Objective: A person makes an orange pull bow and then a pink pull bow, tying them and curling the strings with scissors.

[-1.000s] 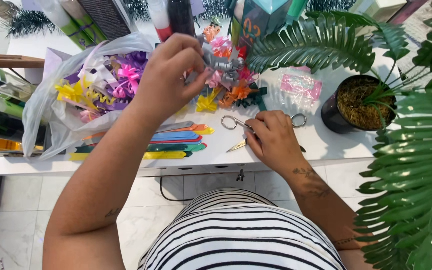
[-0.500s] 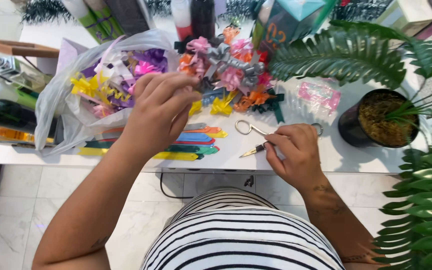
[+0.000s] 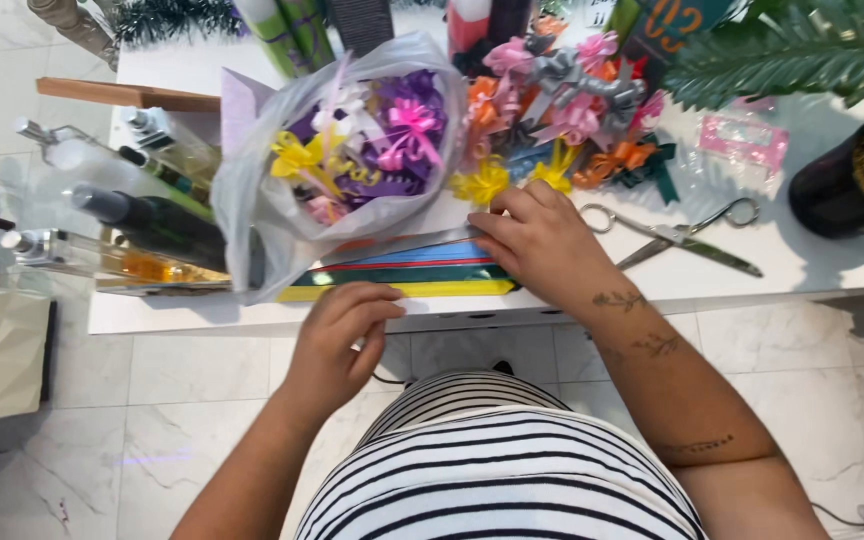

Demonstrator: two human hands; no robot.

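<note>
At the left of the frame, bottles (image 3: pixel 142 215) lie partly hidden behind a clear plastic bag (image 3: pixel 252 190) stuffed with ribbon bows; the bag also covers the left ends of the coloured ribbon strips (image 3: pixel 422 272) stacked along the table's (image 3: pixel 832 270) near edge. The left hand (image 3: pixel 337 345) hovers just below those strips, fingers curled together, whether pinching anything cannot be told. Centre frame, the right hand (image 3: pixel 542 245) rests on the strips' right end, fingers pressed down, fingertips near loose bows (image 3: pixel 552 110). Scissors (image 3: pixel 677 235) lie just right. A plant pot (image 3: pixel 852 180) is cut off at the right edge.
</note>
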